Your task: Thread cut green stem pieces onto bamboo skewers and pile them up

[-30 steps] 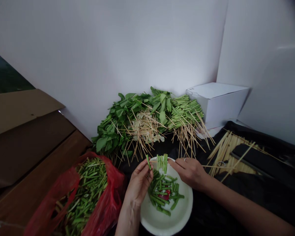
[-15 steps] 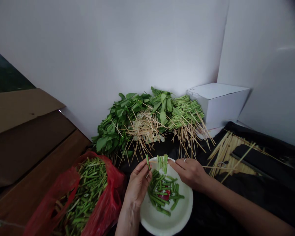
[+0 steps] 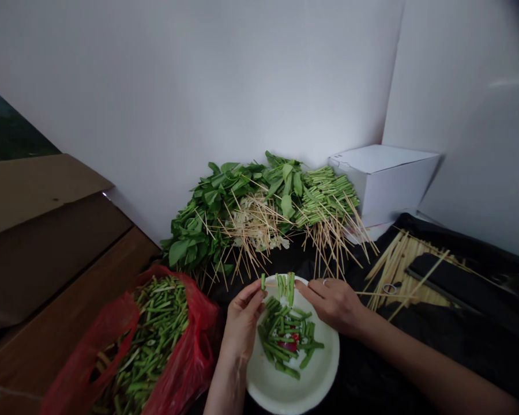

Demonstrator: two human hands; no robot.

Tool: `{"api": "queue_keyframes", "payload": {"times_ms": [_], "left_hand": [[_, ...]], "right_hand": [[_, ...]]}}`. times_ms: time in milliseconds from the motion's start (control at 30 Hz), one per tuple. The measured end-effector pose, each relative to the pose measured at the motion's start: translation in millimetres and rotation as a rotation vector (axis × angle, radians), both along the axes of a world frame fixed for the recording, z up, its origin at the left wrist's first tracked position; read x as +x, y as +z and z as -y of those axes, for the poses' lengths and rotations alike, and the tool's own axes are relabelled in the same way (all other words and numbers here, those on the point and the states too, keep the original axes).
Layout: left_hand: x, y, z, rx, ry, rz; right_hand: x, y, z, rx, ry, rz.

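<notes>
Over the far rim of a white bowl (image 3: 294, 400), my right hand (image 3: 335, 304) is closed round a thin wooden skewer (image 3: 383, 295) that runs out behind it to the right. Several cut green bean pieces (image 3: 285, 288) are threaded side by side on the skewer, left of the fingers. Facing it, my left hand (image 3: 243, 323) pinches one short green bean piece (image 3: 263, 282) upright at the skewer's left end. Whether the tip has gone through that piece I cannot tell. More cut beans (image 3: 285, 343) lie loose in the bowl, around a red patch on its bottom.
A red plastic bag (image 3: 201, 328) full of cut green pieces sits at left, near a cardboard box (image 3: 47, 196). Behind the bowl are piled skewered leafy greens (image 3: 207, 202) and skewered green stalks (image 3: 328, 193). A white box (image 3: 389, 178) and loose skewers (image 3: 391, 262) are at right.
My left hand has lowered slightly and turned. The bean piece in its fingers has gone from tilted to upright at the skewer's end. My right hand is nearly still.
</notes>
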State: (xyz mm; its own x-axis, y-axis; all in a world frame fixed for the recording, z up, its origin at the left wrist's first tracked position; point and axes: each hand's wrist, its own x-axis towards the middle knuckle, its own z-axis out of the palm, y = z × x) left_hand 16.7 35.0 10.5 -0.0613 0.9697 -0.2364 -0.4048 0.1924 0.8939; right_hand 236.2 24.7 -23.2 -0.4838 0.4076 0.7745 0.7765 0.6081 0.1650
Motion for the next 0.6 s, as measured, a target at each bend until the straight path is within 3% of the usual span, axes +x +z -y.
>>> {"api": "queue_keyframes", "payload": {"times_ms": [600], "left_hand": [[-1.1,5.1,1.9,-0.067,-0.074,0.047]], "right_hand": [[-3.1,-9.9,0.1,-0.074,0.063,-0.030]]}}
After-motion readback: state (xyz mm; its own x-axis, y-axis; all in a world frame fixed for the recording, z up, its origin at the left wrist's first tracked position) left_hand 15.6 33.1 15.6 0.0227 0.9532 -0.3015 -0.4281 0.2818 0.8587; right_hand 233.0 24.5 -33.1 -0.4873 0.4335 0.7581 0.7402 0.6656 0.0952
